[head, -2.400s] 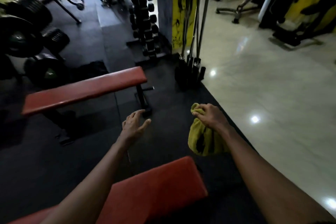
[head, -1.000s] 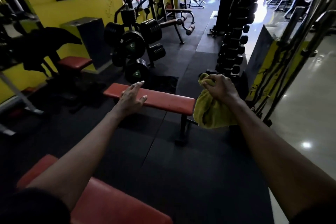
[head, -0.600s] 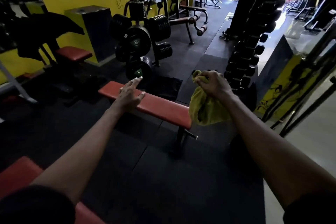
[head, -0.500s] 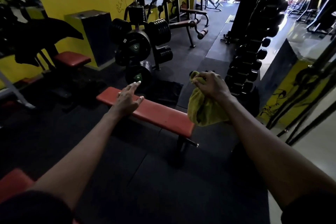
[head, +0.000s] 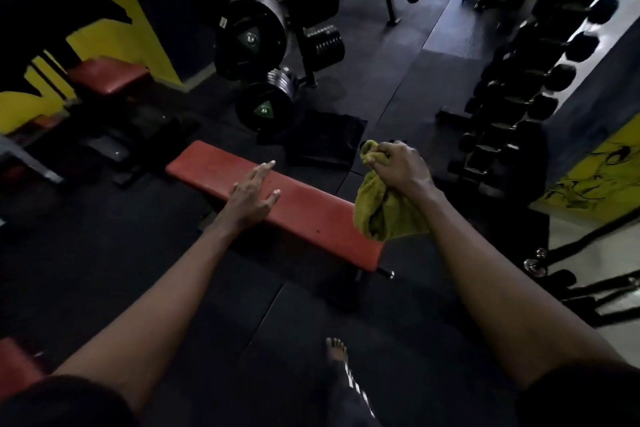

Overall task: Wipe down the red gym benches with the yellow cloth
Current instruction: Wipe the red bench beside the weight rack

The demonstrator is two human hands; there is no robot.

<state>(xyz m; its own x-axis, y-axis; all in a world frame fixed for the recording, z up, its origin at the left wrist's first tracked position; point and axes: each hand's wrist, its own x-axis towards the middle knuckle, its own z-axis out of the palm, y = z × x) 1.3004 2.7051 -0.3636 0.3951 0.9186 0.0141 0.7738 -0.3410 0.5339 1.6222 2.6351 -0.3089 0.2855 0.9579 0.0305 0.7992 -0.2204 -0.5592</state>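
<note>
Two hands over the bench [head: 311, 215]: right hand [head: 401, 166] grips the bunched cloth [head: 384, 222], left hand [head: 249, 198] spread, empty. Bunched, it may skip patches

Black rubber floor [head: 173, 288] spreads dim across the middle. Far left, there's a yellow wall [head: 104, 42] with a dark box [head: 166, 3] against it. Plates [head: 250, 38] hang on a rack, centre far. Dumbbells [head: 540, 80] are racked along the right, with pale tiles [head: 609, 263] beyond.

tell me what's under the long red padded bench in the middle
Under the long red padded bench: a dark metal leg on black rubber flooring. Any far support is lost behind the pad.
</note>
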